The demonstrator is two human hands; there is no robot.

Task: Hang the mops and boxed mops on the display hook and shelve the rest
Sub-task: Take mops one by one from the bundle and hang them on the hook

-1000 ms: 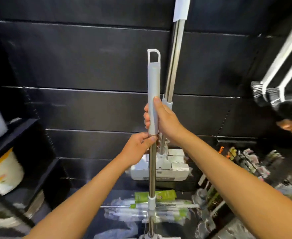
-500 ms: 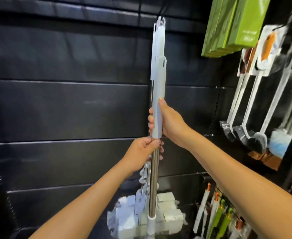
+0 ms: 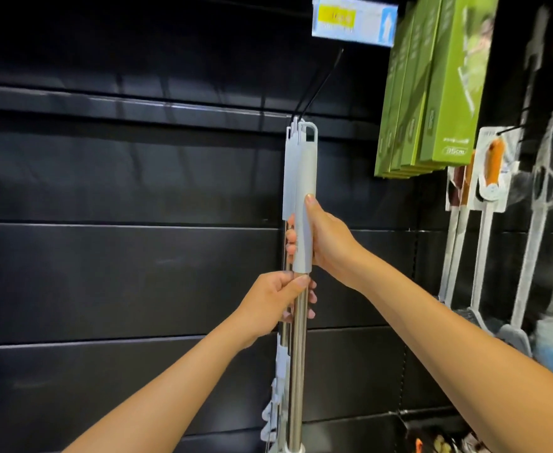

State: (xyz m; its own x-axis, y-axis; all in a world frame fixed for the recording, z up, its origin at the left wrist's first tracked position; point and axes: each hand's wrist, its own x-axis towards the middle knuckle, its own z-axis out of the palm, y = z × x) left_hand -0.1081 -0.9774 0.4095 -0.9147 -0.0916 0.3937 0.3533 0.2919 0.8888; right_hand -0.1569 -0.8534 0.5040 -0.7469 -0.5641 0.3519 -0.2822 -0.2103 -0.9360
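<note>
Holding mop (image 3: 305,178) | left grip (image 3: 273,304), right grip (image 3: 329,241) both wrapped round it | box (image 3: 455,93): "35cm"

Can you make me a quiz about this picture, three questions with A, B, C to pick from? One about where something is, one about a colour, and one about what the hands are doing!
1. Where do the green boxes hang?
A) up high, to the right of the mop
B) on the floor under the mop
C) to the left of the mop

2. What colour is the mop's grip?
A) red
B) grey
C) yellow

3. How is the mop held?
A) by no hand
B) by one hand only
C) by both hands

Answers:
1 A, the boxes hang at the upper right, beside the mop's top.
2 B, the grip above the right hand is pale grey.
3 C, the right hand grips the grey part and the left hand grips the mop lower down.
</note>
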